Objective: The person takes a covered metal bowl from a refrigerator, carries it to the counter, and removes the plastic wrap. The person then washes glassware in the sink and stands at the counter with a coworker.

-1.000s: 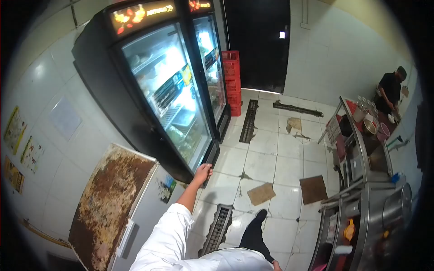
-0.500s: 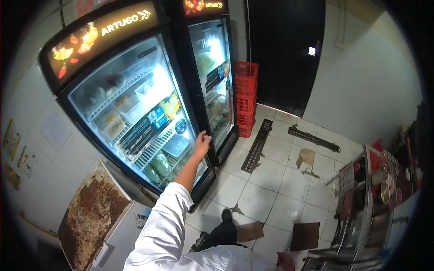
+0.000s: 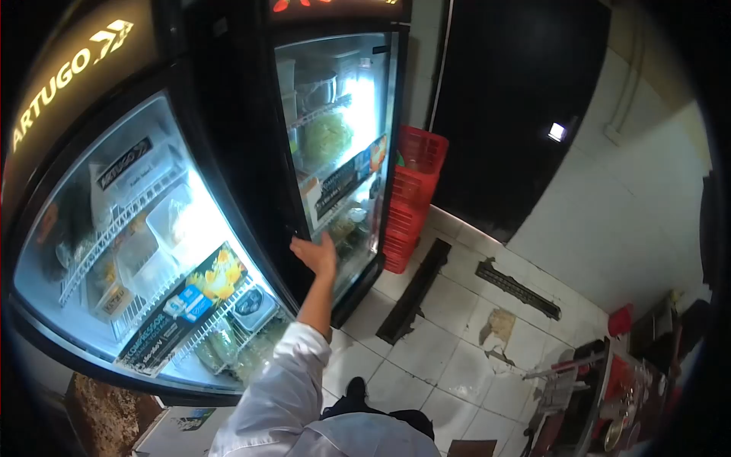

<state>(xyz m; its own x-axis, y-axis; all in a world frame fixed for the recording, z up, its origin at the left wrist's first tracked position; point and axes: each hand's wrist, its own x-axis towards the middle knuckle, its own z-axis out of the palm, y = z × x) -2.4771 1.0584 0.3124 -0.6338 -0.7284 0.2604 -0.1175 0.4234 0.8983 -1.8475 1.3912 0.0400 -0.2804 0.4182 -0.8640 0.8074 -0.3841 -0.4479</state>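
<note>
My left hand (image 3: pixel 316 255) is at the lower left edge of the second glass-door fridge (image 3: pixel 335 137), with the thumb raised and apart from the fingers. Nothing shows in its grasp; whether the fingertips touch the door edge is unclear. Behind that glass, lit shelves hold leafy greens (image 3: pixel 327 137), containers and bags. Nearer, on the left, stands another glass-door fridge (image 3: pixel 228 263) with tubs and bagged vegetables inside. Both doors look closed. My right hand is out of view.
Red crates (image 3: pixel 403 217) are stacked beyond the second fridge, near a black door (image 3: pixel 518 114). Drain grates (image 3: pixel 415 289) run along the tiled floor. A metal rack (image 3: pixel 598 388) with kitchenware is at the lower right, a rusty-topped white unit (image 3: pixel 114 415) at the lower left.
I have come closer to the second fridge. My left hand has moved past the first fridge to the second one's door edge, its fingers spreading. My right hand has left the view.
</note>
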